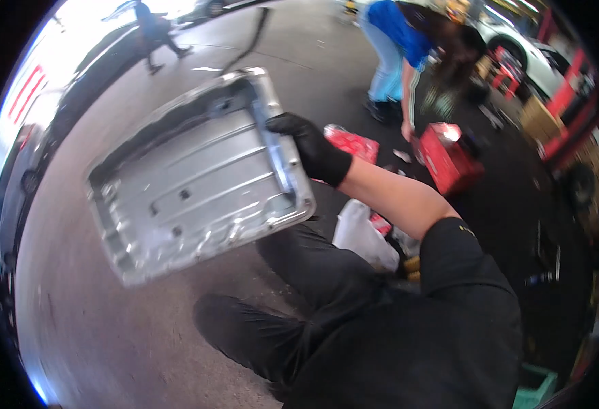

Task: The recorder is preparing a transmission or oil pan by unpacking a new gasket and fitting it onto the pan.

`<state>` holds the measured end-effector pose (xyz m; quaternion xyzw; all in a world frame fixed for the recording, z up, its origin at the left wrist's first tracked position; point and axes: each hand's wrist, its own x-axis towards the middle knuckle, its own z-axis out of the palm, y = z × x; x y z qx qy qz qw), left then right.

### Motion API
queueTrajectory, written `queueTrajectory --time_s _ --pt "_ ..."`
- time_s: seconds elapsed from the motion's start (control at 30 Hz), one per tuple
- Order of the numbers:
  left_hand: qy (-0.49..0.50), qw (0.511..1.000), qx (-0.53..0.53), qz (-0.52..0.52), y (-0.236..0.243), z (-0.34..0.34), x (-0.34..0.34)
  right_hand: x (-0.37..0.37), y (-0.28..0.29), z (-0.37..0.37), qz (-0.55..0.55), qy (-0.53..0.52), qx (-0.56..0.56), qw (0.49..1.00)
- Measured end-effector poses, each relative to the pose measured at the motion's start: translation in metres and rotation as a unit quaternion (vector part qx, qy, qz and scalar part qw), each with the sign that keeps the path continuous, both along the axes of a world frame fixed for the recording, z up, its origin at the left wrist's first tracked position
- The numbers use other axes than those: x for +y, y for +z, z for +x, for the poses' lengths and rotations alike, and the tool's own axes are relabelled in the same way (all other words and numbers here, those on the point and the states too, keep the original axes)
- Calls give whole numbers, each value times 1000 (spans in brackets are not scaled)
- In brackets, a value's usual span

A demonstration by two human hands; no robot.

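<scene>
My right hand (307, 146), in a black glove, grips the right side of a rectangular silver metal pan (197, 170) with a raised flanged rim, a few ribs and small fittings inside. The pan is held tilted in the air, its inside facing me, above my dark trouser legs. My left hand is not in view. Beyond the pan, at my right, lie a red and white package (357, 146) and a white plastic bag (357, 238).
A co-worker (395, 48) in blue bends beside a red box (449, 167). Another person (153, 34) walks at the far back left. A white car (538, 68), a red lift post (565, 95) and cardboard boxes (538, 119) stand at right; a green crate (538, 385) is at bottom right.
</scene>
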<state>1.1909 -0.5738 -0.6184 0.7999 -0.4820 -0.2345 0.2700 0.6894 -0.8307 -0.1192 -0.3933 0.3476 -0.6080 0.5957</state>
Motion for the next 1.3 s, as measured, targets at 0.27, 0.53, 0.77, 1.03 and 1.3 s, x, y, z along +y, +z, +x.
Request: queueTrajectory --time_s 0.27,0.53,0.77,1.03,1.3 --pt "-28 824 488 -287 275 24 -183 10 -21 -7 34 31 108 993" --pt "-21 822 565 -63 372 -46 -188 4 -49 -29 69 101 174 977" --pt "-70 871 487 -10 396 -48 -191 4 -73 -39 191 151 16 970" --pt "-95 901 418 -65 433 -62 -187 -17 -71 -38 168 114 5 979" --pt "-123 905 403 -56 454 -69 -186 -59 14 -134 135 -20 388 911"
